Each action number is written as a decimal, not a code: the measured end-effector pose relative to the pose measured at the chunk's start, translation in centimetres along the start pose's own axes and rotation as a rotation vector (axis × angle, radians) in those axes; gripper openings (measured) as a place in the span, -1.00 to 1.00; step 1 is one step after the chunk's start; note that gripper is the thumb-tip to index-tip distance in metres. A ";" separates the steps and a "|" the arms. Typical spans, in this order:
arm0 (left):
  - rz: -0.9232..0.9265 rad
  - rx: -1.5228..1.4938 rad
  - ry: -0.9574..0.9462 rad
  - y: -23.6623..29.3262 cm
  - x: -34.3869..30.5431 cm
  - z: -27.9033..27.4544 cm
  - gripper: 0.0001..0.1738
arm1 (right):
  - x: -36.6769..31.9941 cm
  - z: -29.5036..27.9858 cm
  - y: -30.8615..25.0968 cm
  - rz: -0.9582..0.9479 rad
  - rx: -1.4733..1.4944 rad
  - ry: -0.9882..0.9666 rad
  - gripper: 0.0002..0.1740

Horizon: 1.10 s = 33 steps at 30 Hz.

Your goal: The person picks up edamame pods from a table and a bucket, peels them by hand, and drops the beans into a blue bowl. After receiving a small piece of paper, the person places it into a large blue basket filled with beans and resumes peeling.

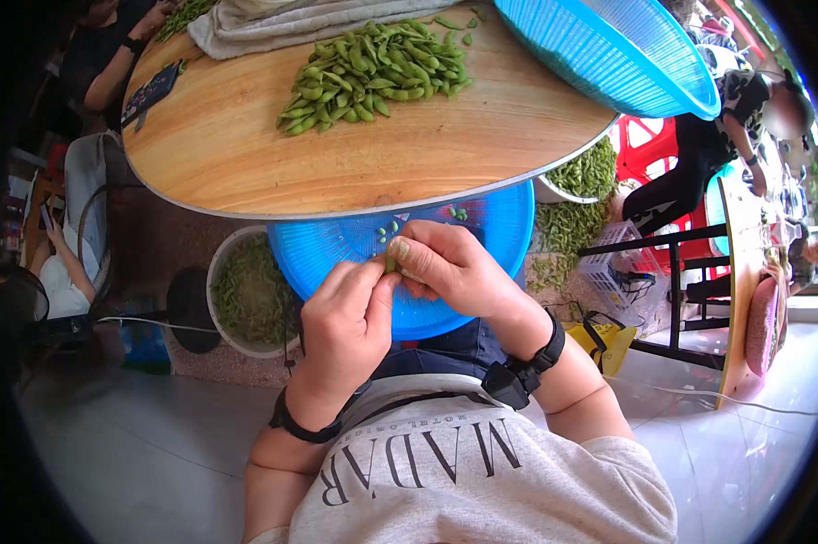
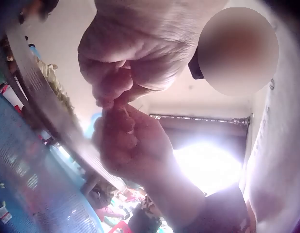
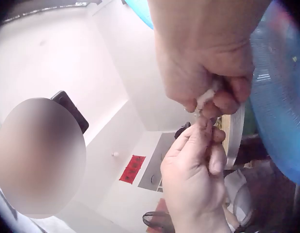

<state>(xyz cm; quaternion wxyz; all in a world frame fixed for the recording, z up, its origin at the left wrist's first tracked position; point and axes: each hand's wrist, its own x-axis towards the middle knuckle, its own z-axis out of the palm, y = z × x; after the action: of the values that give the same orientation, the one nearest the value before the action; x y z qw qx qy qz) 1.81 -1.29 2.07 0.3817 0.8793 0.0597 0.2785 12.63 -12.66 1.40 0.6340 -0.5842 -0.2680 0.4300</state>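
In the head view both hands meet above a blue basket (image 1: 436, 319) in front of the body. The left hand (image 1: 344, 317) pinches a green pod (image 1: 391, 263) between thumb and fingers. On the pod's other side is the right hand (image 1: 454, 272), its thumb and curled fingers gripping it. A few loose green beans (image 1: 384, 234) lie in the basket just beyond the fingertips. In both wrist views the fingertips of the two hands touch, and the pod is mostly hidden.
A wooden table (image 1: 364, 172) bears a pile of pods (image 1: 373, 72), a grey cloth (image 1: 273, 32) and a tilted blue basket (image 1: 608, 54). A bucket of pods (image 1: 255, 299) stands at left, more pods (image 1: 568, 231) lie at right. People are on both sides.
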 end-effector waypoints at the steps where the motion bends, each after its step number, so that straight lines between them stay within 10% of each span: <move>1: -0.010 -0.011 0.010 -0.1 -0.1 0.1 -0.88 | 0.0 0.1 0.2 -0.007 0.008 0.011 -0.64; 13: -0.872 -1.003 0.018 -1.6 -0.1 0.8 -0.82 | -0.3 0.9 2.1 -0.179 -0.124 0.143 -0.71; 18: -0.942 -1.095 -0.092 -2.5 -0.3 0.7 -0.81 | -0.5 -1.8 1.0 0.090 -0.125 -0.072 -0.70; 24: -0.828 -0.864 -0.154 -2.3 -0.8 1.2 -0.81 | 0.2 -2.1 1.5 -0.306 -0.485 0.054 -0.74; 33: -1.073 -0.847 -0.363 -4.1 -3.1 1.2 -0.80 | -0.3 -1.9 5.5 -0.137 -0.419 0.006 -0.79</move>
<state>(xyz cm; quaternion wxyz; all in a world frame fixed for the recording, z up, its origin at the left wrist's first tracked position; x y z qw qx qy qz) 0.32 -0.14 -2.87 0.7795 0.5370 0.3067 -0.0999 12.78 -14.19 -4.25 0.5273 -0.6848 -0.3889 0.3189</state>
